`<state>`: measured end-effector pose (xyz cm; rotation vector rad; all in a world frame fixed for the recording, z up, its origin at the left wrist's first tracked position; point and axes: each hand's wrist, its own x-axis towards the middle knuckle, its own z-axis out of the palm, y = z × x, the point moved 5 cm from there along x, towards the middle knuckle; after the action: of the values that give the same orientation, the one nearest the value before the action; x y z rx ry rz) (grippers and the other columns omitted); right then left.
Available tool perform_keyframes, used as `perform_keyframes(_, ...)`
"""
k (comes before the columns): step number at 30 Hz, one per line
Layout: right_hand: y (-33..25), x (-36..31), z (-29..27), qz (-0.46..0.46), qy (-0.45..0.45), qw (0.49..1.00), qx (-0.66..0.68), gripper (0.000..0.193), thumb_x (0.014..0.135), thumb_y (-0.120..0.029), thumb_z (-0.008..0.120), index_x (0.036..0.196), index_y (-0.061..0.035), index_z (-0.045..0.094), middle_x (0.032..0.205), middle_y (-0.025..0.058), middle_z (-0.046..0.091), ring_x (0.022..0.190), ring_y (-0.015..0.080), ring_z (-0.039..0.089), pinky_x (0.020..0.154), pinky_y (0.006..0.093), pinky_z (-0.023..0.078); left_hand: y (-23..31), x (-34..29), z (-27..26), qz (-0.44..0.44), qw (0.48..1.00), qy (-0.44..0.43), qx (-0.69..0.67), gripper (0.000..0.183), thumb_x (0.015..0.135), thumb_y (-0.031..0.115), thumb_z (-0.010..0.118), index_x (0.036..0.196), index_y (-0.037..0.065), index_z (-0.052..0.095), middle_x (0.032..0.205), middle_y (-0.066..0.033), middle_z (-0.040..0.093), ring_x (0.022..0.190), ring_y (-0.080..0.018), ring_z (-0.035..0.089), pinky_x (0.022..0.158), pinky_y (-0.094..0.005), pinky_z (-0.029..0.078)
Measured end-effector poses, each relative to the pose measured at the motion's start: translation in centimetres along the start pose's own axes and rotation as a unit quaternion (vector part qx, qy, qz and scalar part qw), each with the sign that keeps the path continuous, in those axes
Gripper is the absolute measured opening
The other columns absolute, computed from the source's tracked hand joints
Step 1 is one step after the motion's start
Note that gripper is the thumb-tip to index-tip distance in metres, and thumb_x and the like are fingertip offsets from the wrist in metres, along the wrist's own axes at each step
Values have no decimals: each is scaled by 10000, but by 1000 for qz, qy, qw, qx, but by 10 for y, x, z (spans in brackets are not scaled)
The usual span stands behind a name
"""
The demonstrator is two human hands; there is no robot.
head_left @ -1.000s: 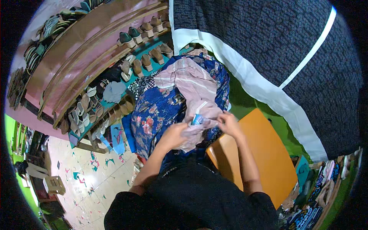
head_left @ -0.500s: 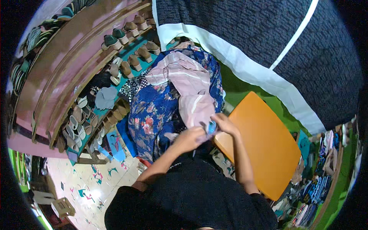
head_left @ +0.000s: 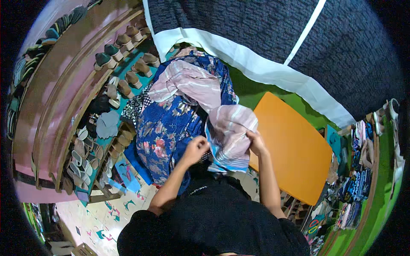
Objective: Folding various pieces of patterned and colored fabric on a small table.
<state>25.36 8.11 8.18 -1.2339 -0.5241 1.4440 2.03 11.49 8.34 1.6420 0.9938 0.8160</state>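
A pale pink striped cloth [head_left: 232, 123] hangs bunched in front of me, with white stripes and a blue-and-white lower edge. My right hand [head_left: 257, 144] grips its right side, fingers closed on the fabric. Beside the cloth's left edge, my left hand [head_left: 196, 149] has its fingers curled together; whether they pinch anything is hidden. The pink fabric runs back over a large heap covered by a dark blue floral cloth [head_left: 153, 123]. A black-and-white patterned fabric [head_left: 133, 107] shows at the heap's left side.
An orange tabletop [head_left: 294, 149] stands close by my right forearm. Shelves on the left carry several heeled shoes [head_left: 141, 67] and grey cut pieces [head_left: 106, 125]. Scraps [head_left: 102, 234] litter the tiled floor. A dark textured panel with a white border [head_left: 239, 53] rises behind; folded fabrics [head_left: 361, 183] sit at right.
The pink cloth, bunched small between both hands before, now spreads wider and hangs upright. My left hand has moved left, away from the right one. The view has shifted slightly.
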Motion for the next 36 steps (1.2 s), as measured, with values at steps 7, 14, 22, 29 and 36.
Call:
perform_keyframes(7, -49, -72, -81, -174, -43, 955, 238, 417, 702, -185, 498, 1051, 43, 475, 1021, 134, 537, 968, 261, 499, 873, 388, 365, -113, 62, -15, -282, 939, 55, -189, 500, 769, 478, 453, 1067, 76, 449, 976, -49, 532, 830, -183, 503, 651, -290, 408)
perform_keyframes(14, -75, -170, -290, -391, 484, 782, -38, 555, 708, -338, 465, 1115, 38, 433, 1120, 165, 471, 1024, 307, 457, 901, 413, 338, -91, 139, 42, -264, 772, 140, -561, 815, 678, 663, 395, 1305, 253, 72, 1351, -120, 109, 1213, -348, 169, 922, -533, 178)
perform_keyframes(22, -79, -259, -380, -385, 302, 815, 310, 523, 738, -275, 397, 1178, 6, 367, 1192, 153, 407, 1086, 305, 399, 924, 415, 312, -6, 277, 139, -80, 813, 152, -556, 866, 689, 278, 643, 1294, 179, 31, 1213, -129, 336, 1053, -267, 396, 858, -424, 358)
perform_keyframes(29, -51, -280, -394, -348, 329, 830, 287, 532, 649, -187, 458, 1152, -27, 393, 1115, 129, 461, 1024, 279, 447, 917, 418, 324, 247, 348, 282, 74, 860, -67, -500, 844, 714, 5, 566, 1289, 257, 2, 897, -110, 466, 724, -188, 518, 547, -326, 476)
perform_keyframes(36, 3, -238, -366, -213, 255, 894, 299, 633, 622, 23, 486, 1219, -46, 286, 1140, 104, 420, 1054, 242, 419, 910, 382, 333, 303, 340, 446, 193, 960, -87, -181, 949, 582, 203, 710, 1277, 11, 92, 1195, -173, 355, 1071, -271, 379, 894, -336, 319)
